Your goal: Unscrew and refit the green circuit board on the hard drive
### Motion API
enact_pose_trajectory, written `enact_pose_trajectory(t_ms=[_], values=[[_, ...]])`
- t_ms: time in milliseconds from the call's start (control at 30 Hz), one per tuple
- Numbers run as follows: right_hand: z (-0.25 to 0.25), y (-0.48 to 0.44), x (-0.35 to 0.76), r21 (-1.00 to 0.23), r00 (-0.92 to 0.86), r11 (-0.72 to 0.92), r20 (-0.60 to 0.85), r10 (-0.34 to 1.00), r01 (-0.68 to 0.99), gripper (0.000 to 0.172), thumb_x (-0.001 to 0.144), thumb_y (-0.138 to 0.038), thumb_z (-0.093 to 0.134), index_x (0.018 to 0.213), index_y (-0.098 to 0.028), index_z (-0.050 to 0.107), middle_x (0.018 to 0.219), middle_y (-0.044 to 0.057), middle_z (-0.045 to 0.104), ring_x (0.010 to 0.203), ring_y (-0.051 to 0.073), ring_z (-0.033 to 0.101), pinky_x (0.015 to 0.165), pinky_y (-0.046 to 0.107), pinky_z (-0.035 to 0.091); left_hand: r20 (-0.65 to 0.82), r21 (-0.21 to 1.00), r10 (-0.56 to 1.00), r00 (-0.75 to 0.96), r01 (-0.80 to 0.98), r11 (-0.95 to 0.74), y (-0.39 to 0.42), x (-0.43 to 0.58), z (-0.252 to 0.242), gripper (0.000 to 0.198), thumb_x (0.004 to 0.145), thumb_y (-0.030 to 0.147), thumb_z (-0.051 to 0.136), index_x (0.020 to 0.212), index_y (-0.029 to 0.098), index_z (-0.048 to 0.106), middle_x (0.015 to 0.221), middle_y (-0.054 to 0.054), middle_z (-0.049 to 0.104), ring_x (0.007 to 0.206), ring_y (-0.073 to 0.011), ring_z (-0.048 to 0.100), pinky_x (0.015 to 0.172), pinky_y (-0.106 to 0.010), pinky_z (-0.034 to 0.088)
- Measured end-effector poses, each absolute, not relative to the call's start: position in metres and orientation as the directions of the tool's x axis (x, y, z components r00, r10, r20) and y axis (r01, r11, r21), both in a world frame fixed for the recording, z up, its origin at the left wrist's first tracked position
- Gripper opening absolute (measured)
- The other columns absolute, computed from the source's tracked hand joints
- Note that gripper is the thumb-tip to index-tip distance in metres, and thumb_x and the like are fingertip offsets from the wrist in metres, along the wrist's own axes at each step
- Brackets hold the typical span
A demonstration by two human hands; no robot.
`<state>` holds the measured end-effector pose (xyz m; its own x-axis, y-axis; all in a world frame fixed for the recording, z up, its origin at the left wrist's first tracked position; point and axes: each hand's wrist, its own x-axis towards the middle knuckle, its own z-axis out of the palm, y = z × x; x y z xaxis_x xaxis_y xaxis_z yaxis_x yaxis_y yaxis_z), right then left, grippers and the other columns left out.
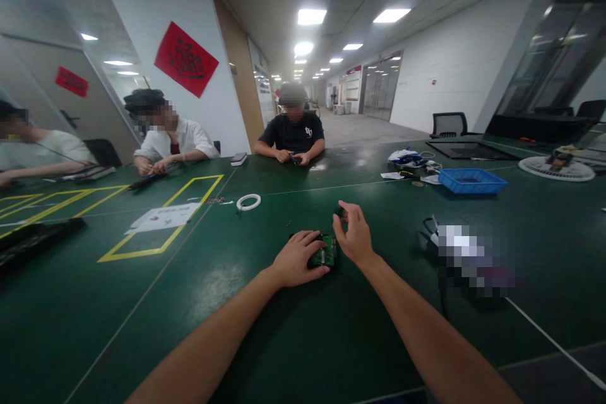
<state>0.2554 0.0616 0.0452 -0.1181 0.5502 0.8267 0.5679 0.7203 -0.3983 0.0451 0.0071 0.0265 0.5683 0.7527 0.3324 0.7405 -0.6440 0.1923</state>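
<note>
A green circuit board (326, 255) lies on the table in front of me. My left hand (299, 259) is laid over its left part, thumb along the near side and fingers across the far side, gripping it. Just right of the board and raised a little, my right hand (354, 233) pinches a small dark piece (339, 209) between thumb and fingertips. A bit of red shows by this piece, but its kind is too small to make out. My palm and fingers cover part of the board.
A white ring (249, 202) lies beyond the board to the left, near a paper sheet (163, 218) and yellow tape. On the right are a blue tray (472, 182), bundled cables (407, 158) and a blurred-out object (473, 255). Several people sit across the green table (284, 341).
</note>
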Motion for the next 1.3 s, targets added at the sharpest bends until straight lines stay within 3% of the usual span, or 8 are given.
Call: enact_pose_trajectory(t_ms=[233,500,833,1067,1300], values=[[0.046,0.060,0.256,-0.446,-0.086,0.719,0.817,0.571,0.533,0.036,0.096,-0.039,0.059,0.126,-0.021,0.052,0.113,0.012,0.056,0.081,0.020,0.064,0.074,0.040,0.061,0.342,0.190,0.751,0.565,0.741,-0.644,0.008,0.045,0.026,0.064,0.083,0.063,0.065,0.133,0.024,0.059,0.148,-0.013,0.050,0.136,-0.0351,0.044,0.114,-0.057,0.034],[0.040,0.065,0.253,-0.414,-0.098,0.736,0.835,0.541,0.536,0.044,0.098,-0.032,0.051,0.140,-0.021,0.046,0.131,0.016,0.057,0.107,0.026,0.065,0.084,0.045,0.062,0.347,0.180,0.749,0.565,0.743,-0.644,0.006,0.045,0.027,0.065,0.083,0.064,0.065,0.134,0.025,0.059,0.147,-0.013,0.051,0.135,-0.0344,0.046,0.114,-0.055,0.036],[0.043,0.063,0.256,-0.405,-0.110,0.710,0.823,0.558,0.577,0.043,0.096,-0.033,0.056,0.138,-0.024,0.050,0.120,0.013,0.057,0.089,0.023,0.065,0.079,0.043,0.062,0.339,0.179,0.756,0.560,0.750,-0.637,0.006,0.045,0.026,0.065,0.083,0.063,0.065,0.135,0.025,0.058,0.149,-0.013,0.049,0.136,-0.0349,0.044,0.114,-0.056,0.035],[0.038,0.067,0.254,-0.432,-0.070,0.739,0.839,0.540,0.516,0.045,0.097,-0.029,0.053,0.140,-0.021,0.044,0.133,0.017,0.052,0.110,0.027,0.062,0.083,0.045,0.062,0.332,0.191,0.753,0.568,0.741,-0.643,0.008,0.045,0.026,0.066,0.082,0.064,0.065,0.134,0.025,0.059,0.149,-0.013,0.049,0.136,-0.0356,0.044,0.113,-0.056,0.035],[0.044,0.062,0.255,-0.429,-0.074,0.723,0.832,0.550,0.541,0.038,0.095,-0.033,0.057,0.131,-0.021,0.051,0.121,0.014,0.054,0.092,0.023,0.063,0.078,0.042,0.062,0.332,0.176,0.752,0.570,0.745,-0.643,0.007,0.045,0.027,0.066,0.083,0.064,0.064,0.135,0.024,0.058,0.148,-0.013,0.050,0.136,-0.0355,0.044,0.114,-0.056,0.035]])
